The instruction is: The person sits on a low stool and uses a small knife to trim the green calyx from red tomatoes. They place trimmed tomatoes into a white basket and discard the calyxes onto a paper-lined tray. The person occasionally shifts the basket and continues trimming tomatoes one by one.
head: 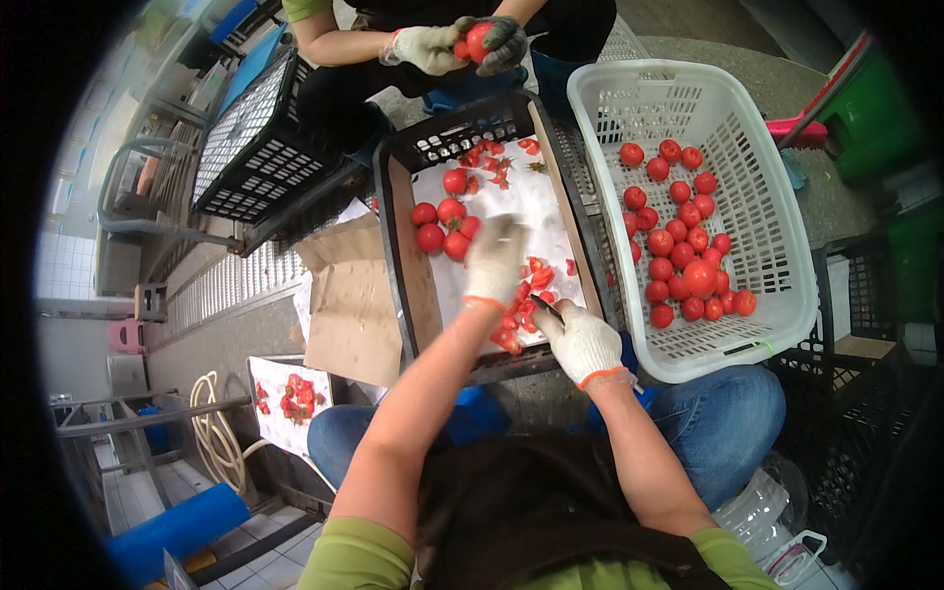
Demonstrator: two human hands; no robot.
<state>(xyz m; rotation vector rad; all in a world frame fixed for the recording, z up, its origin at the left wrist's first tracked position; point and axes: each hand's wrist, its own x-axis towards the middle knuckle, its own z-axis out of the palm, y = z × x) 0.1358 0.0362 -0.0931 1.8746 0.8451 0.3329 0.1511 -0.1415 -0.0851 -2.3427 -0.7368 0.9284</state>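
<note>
My left hand [498, 258], in a white knit glove and blurred, is over the black crate [391, 243], beside several whole tomatoes [452, 212] at its left. Whether it holds anything cannot be told. My right hand [585, 341], gloved the same way, is closed around a small dark-bladed knife [547, 306] at the crate's near right corner. Cut red tomato pieces [525, 306] lie beside the blade on white paper. More scraps [487, 156] with green stems lie at the crate's far end. Right of the crate, a white plastic basket [800, 295] holds many tomatoes [682, 254].
Opposite me a co-worker's gloved hands [457, 48] hold a red tomato [479, 43]. Brown cardboard [354, 295] lies left of the crate. Further left are a white-lined tray [269, 413] with tomato scraps, a coiled hose [214, 435] and a black slatted crate [258, 155].
</note>
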